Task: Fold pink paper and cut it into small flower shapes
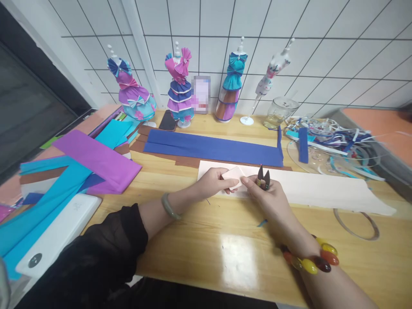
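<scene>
From left to right along the tiled wall, 3 dress forms are clothed: a purple-and-turquoise form [133, 94], a pink-and-blue form [180, 86] and a teal form [234, 81]. The 4th, a white floral form [272, 73], has no garment, so judged by the row alone, 3 are dressed and 1 is left. The small pale piece [231, 174] is in the air between both hands, above the pale strip [325, 189]; it seems folded, though its layers are too small to be sure. The left hand [214, 182] grasps it between thumb and fingers. The right hand [268, 195] pinches its right edge and also keeps the snips [264, 179] in its grip, blades pointing up.

Around them, at the far left, turquoise strips [75, 182] and a purple piece [96, 156] overlap near a white device [64, 231]. In the middle, a long blue strip [212, 146] lies across brown sheets [137, 141], behind the pale strip. The hands cover part of the pale strip's near edge. To the right stand a glass jar [279, 113] and a heap of scraps [347, 139] over a clear dish [317, 162], crowding that side; a flat ring [375, 231] lies partly under the pale strip.
</scene>
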The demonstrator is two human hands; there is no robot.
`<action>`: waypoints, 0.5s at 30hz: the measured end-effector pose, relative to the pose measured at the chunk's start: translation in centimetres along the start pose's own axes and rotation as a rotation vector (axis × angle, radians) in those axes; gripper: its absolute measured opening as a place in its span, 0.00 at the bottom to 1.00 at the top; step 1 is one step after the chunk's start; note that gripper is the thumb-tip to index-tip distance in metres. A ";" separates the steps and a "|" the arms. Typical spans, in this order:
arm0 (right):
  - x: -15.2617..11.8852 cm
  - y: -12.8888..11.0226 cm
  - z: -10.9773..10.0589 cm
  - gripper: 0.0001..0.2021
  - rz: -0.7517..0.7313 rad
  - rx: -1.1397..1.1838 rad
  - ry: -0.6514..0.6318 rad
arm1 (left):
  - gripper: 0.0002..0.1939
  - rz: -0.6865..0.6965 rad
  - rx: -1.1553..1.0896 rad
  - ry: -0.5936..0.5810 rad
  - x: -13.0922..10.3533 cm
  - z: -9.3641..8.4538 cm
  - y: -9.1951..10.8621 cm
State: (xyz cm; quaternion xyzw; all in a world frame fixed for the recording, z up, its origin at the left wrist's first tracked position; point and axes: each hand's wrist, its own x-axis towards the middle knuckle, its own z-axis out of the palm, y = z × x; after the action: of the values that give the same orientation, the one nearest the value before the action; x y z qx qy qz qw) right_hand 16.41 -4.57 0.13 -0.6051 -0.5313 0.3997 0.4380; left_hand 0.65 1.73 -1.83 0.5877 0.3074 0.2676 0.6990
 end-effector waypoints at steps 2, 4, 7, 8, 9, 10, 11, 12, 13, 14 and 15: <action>0.0 0.1 0.0 0.12 0.002 0.035 -0.002 | 0.14 0.012 0.028 -0.031 -0.2 0.1 -0.1; 0.0 0.2 0.1 0.11 0.034 0.089 0.019 | 0.14 0.026 0.043 -0.078 -0.3 0.3 -0.2; 0.0 0.3 0.2 0.10 0.078 0.132 0.071 | 0.13 0.010 0.060 -0.103 -0.4 0.4 -0.4; 0.0 0.3 0.3 0.10 0.080 0.137 0.073 | 0.13 -0.002 0.068 -0.101 -0.4 0.4 -0.4; 0.0 0.3 0.3 0.10 0.080 0.144 0.065 | 0.13 -0.013 0.073 -0.099 -0.4 0.4 -0.4; -0.1 0.2 0.3 0.10 0.081 0.153 0.047 | 0.14 -0.020 0.076 -0.097 -0.4 0.4 -0.4; -0.1 0.2 0.3 0.10 0.083 0.166 0.032 | 0.14 -0.023 0.080 -0.098 -0.4 0.3 -0.4; -0.1 0.2 0.3 0.10 0.087 0.179 0.020 | 0.14 -0.022 0.086 -0.100 -0.4 0.3 -0.5; -0.1 0.1 0.3 0.10 0.091 0.191 0.010 | 0.14 -0.022 0.094 -0.104 -0.4 0.3 -0.5; -0.1 0.1 0.3 0.10 0.093 0.199 0.005 | 0.14 -0.022 0.100 -0.109 -0.5 0.2 -0.5; -0.2 0.1 0.3 0.10 0.092 0.204 0.006 | 0.14 -0.022 0.105 -0.115 -0.5 0.2 -0.5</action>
State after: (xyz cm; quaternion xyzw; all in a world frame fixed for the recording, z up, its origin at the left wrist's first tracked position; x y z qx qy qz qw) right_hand 16.14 -4.71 -0.06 -0.5824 -0.4580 0.4695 0.4801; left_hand 0.50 1.11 -2.27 0.6343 0.2871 0.2092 0.6867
